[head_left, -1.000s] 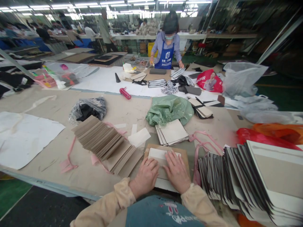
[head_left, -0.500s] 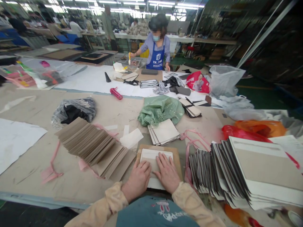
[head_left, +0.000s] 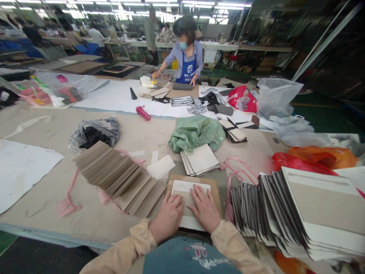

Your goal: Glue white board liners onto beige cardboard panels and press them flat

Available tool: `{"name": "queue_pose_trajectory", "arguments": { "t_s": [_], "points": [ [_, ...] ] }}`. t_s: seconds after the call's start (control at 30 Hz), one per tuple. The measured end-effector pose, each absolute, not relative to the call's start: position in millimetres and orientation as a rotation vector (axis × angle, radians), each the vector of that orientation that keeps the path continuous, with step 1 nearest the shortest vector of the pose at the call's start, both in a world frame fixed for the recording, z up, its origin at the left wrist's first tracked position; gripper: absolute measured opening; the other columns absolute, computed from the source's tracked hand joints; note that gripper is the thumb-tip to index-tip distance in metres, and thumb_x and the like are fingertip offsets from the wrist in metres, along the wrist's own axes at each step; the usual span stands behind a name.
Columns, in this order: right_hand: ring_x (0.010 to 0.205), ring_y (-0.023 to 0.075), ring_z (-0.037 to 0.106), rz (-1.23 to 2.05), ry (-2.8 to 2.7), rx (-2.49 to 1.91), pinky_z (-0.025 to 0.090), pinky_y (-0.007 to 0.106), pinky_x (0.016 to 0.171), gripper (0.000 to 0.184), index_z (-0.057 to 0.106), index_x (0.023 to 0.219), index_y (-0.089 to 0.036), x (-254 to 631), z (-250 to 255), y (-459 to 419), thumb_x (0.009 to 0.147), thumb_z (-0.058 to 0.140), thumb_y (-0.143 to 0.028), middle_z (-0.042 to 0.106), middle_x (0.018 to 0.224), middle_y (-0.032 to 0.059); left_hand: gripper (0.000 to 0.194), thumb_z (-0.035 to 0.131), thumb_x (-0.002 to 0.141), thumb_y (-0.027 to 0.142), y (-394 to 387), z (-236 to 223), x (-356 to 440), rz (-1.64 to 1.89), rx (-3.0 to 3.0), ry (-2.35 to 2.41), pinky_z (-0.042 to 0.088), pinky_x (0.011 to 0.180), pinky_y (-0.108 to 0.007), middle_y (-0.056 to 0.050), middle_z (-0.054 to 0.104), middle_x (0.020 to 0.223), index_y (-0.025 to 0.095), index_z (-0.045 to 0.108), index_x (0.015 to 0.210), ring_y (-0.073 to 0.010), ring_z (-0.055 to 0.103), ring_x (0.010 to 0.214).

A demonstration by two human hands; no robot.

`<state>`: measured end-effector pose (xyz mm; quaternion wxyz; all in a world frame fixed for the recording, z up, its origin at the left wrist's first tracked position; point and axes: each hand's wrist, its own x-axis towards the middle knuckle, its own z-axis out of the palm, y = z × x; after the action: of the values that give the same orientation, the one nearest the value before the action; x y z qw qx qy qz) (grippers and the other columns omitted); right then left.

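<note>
My left hand (head_left: 169, 215) and my right hand (head_left: 204, 207) lie side by side on a white panel (head_left: 191, 223) with a beige board piece (head_left: 179, 189) across its middle. The right fingers are stretched out and a little spread. The left fingers are slightly bent and rest on the beige piece, with nothing gripped. Under the panel shows a brown board (head_left: 215, 190). Left of my hands a row of grey-brown boards (head_left: 110, 171) leans over. To the right stands a fanned pile of white panels (head_left: 299, 205) with dark edges; the top one bears a beige piece.
Ahead are a few white panels (head_left: 201, 160) and a crumpled green bag (head_left: 196, 133). Pink strips (head_left: 235, 171) lie nearby. A clear bag with black material (head_left: 95, 135) sits at left. Across the table, a co-worker in a blue apron (head_left: 188, 68) touches a grey piece (head_left: 182, 87).
My hands stay on the panel, with little visible movement. The view has shifted slightly, so things appear further right. The co-worker's brush hand has lowered toward the white container, and the other hand reached the grey piece.
</note>
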<state>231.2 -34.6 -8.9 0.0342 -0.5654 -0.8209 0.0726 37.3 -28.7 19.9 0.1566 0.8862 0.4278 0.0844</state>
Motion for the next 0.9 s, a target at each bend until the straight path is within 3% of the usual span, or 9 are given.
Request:
{"name": "queue_pose_trajectory", "arguments": {
  "t_s": [0.1,0.33,0.73,0.9],
  "points": [
    [0.135,0.0256,0.025,0.201,-2.532,-1.721,0.023,0.050,0.107,0.056,0.034,0.139,-0.017,233,-12,-35,0.090,0.045,-0.040,0.029,0.148,0.0091,0.027,0.051,0.085,0.028,-29,20,36,0.228,2.529,1.250,0.022,0.110,-0.052,-0.009,0.054,0.121,0.020,0.058,0.110,-0.0260,0.043,0.121],
    [0.135,0.0267,0.026,0.173,-2.533,-1.688,0.024,0.050,0.107,0.055,0.037,0.138,-0.015,234,-17,-35,0.091,0.043,-0.043,0.030,0.147,0.0106,0.027,0.049,0.086,0.034,-26,15,34,0.119,2.581,1.212,0.015,0.109,-0.059,-0.011,0.031,0.147,0.017,0.056,0.106,-0.0336,0.017,0.138],
    [0.136,0.0256,0.024,0.269,-2.475,-1.719,0.023,0.050,0.109,0.056,0.035,0.139,-0.015,231,-13,-35,0.089,0.047,-0.036,0.029,0.148,0.0104,0.024,0.045,0.087,0.030,-25,11,37,0.050,2.639,1.194,0.014,0.107,-0.061,-0.012,0.031,0.147,0.017,0.054,0.105,-0.0323,0.020,0.138],
    [0.139,0.0238,0.016,0.287,-2.391,-1.737,0.021,0.050,0.110,0.064,0.022,0.143,-0.012,223,-3,-38,0.090,0.045,-0.037,0.021,0.150,0.0114,0.023,0.045,0.087,0.030,-22,3,35,0.103,2.674,1.167,0.016,0.107,-0.060,-0.012,0.036,0.145,0.018,0.055,0.104,-0.0326,0.025,0.136]
  ]
}}
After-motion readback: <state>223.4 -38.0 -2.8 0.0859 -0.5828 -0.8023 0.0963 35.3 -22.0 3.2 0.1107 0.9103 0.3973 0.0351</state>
